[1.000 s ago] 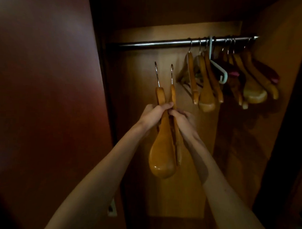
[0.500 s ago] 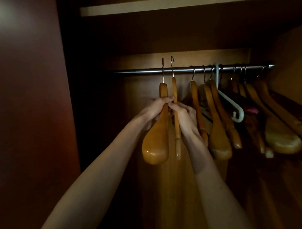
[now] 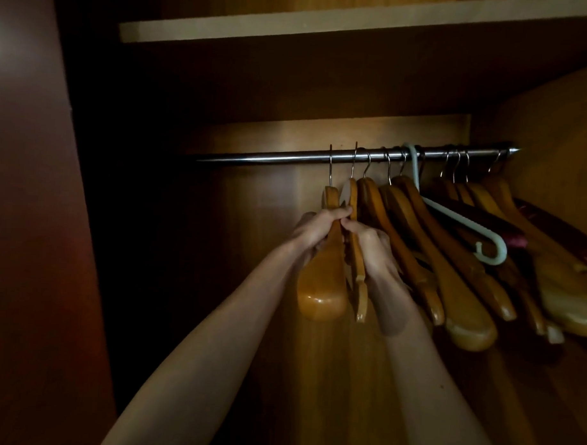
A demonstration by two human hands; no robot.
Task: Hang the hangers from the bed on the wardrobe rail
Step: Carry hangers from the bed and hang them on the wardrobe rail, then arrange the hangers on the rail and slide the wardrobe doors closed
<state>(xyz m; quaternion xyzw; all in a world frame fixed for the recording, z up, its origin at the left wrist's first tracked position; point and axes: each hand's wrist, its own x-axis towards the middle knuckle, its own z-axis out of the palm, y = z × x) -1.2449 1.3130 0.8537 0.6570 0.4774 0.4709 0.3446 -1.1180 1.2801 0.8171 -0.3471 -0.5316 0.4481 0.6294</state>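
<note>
Inside the wardrobe a metal rail [image 3: 261, 157] runs left to right. My left hand [image 3: 313, 228] grips a broad wooden hanger [image 3: 321, 290] whose hook rises to the rail. My right hand [image 3: 371, 248] grips a thinner wooden hanger [image 3: 358, 268] just right of it, its hook also reaching up across the rail. Whether either hook rests on the rail I cannot tell. Both hangers sit at the left end of the row.
Several wooden hangers [image 3: 450, 261] and a pale plastic hanger [image 3: 458, 224] hang on the rail's right half. A shelf [image 3: 292, 31] runs above. The dark red wardrobe door [image 3: 29, 213] stands at the left. The rail's left part is bare.
Both hands have raised the two hangers from well below the rail up to it, and shifted them right, close against the hanging row.
</note>
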